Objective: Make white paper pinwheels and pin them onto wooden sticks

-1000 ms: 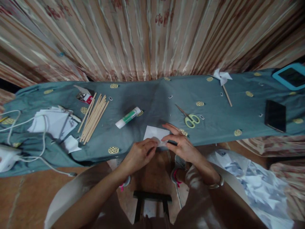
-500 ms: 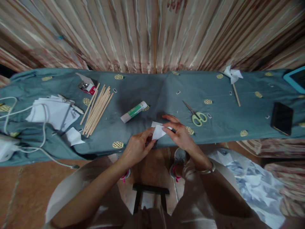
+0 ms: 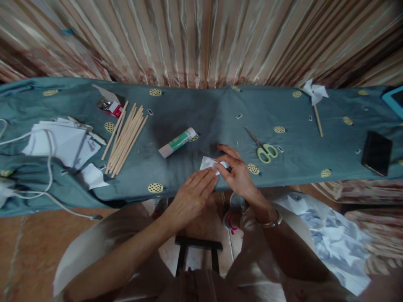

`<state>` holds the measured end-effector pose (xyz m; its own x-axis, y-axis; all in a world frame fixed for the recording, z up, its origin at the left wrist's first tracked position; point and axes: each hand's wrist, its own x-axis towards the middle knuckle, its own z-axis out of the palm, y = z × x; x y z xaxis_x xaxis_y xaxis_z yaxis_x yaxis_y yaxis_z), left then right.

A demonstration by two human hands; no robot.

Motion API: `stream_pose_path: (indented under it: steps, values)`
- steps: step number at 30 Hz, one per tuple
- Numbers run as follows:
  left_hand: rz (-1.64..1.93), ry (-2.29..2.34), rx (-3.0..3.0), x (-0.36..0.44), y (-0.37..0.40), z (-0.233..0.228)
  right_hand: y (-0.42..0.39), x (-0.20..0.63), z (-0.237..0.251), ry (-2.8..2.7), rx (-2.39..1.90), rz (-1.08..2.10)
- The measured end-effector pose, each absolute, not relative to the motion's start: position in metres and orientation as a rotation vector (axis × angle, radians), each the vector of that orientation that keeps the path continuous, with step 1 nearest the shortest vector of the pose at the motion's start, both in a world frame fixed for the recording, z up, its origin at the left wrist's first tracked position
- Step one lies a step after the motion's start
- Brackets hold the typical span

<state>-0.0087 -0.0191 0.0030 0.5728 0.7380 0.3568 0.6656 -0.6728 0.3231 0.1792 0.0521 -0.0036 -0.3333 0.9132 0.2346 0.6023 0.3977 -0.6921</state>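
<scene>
Now pinching small paper piece at table's near edge: left hand, right hand; uneven finger pressure risks crooked crease.

Dim indoor light, soft blur, warped edges

no readable text, labels too blurred

The right hand and left hand cover most of the white paper. The picture's right edge cuts off the blue tablet; the counter runs past both side edges.
</scene>
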Motion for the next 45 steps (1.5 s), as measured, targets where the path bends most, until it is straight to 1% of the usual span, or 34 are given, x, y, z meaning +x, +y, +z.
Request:
stream_pose_path:
  steps: [5,13,38,45]
  values:
    - [0.557,1.228,2.687,-0.005,-0.023,-0.005,0.051,0.176,-0.003,-2.042,-1.319,0.628]
    - [0.449,1.26,2.626,-0.007,-0.023,-0.005,0.05,0.172,-0.003,-2.018,-1.345,0.59]
    - [0.449,1.256,2.679,-0.009,-0.021,-0.009,0.049,0.168,-0.006,-2.008,-1.387,0.516]
    - [0.442,1.233,2.751,-0.011,-0.02,-0.011,0.042,0.167,-0.011,-2.034,-1.455,0.428]
